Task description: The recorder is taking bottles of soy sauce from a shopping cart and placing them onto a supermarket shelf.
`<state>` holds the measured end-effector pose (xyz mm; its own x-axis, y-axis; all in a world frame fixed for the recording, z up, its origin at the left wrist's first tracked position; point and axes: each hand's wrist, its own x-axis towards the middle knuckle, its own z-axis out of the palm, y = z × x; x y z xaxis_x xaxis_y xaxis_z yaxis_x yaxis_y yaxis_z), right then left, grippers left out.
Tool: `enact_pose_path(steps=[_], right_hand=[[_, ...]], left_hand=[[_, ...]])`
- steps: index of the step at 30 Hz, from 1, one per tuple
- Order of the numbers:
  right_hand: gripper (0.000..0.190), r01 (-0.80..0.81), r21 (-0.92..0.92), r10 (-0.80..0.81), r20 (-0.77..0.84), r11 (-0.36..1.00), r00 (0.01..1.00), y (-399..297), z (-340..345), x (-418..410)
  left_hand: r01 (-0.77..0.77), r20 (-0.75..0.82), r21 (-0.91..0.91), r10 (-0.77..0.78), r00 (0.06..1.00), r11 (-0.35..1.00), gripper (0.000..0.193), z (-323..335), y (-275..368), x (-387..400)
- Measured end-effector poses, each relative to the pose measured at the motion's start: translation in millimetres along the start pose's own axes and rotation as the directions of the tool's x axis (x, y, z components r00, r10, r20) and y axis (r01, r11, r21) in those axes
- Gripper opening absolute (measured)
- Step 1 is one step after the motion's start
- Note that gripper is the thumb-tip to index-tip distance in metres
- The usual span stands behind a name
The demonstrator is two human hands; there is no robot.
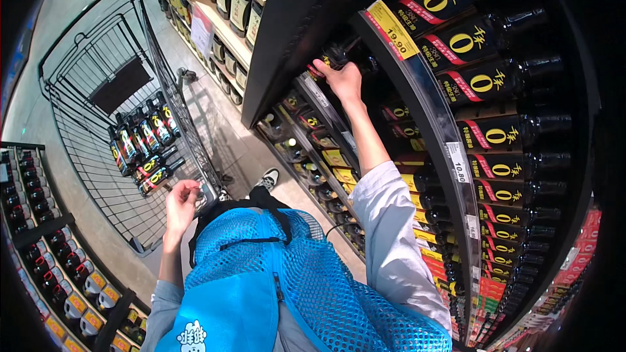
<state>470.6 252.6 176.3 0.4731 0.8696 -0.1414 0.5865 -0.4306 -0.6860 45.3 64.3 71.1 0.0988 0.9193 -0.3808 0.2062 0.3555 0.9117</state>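
My right hand reaches into a lower shelf on the right and is around a dark soy sauce bottle. The thumb lies by its label, while most of the fingers are hidden. Just in front of that hand runs the shelf edge with its price strip. My left hand is at the near end of the wire shopping cart, fingers loosely curled, with nothing visible in it. Whether it touches the cart is unclear. Inside the cart, several dark bottles with yellow zeros on their labels lie side by side.
Rows of dark bottles fill the upper shelf at right, behind a protruding shelf edge with price tags. A wooden rack of bottles stands ahead. More stocked shelves are at lower left. My blue mesh vest bulges below my hands.
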Motion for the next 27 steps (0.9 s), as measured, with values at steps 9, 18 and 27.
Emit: enact_pose_path(steps=[9, 18, 27], right_hand=[[0.065, -0.099, -0.047, 0.096, -0.069, 0.994, 0.993, 9, 7, 10], [0.058, 0.062, 0.147, -0.029, -0.214, 0.987, 0.976, -25, 17, -47], [0.048, -0.048, 0.564, -0.301, 0.508, 0.824, 0.807, 8, 155, -191]], left_hand=[[0.017, -0.041, 0.057, -0.015, 0.999, 0.998, 0.01, -2, -7, -4], [0.103, -0.071, 0.207, -0.09, 0.993, 0.973, 0.015, 6, -40, -14], [0.238, -0.251, 0.29, -0.167, 0.954, 0.927, 0.015, -17, -35, -12]])
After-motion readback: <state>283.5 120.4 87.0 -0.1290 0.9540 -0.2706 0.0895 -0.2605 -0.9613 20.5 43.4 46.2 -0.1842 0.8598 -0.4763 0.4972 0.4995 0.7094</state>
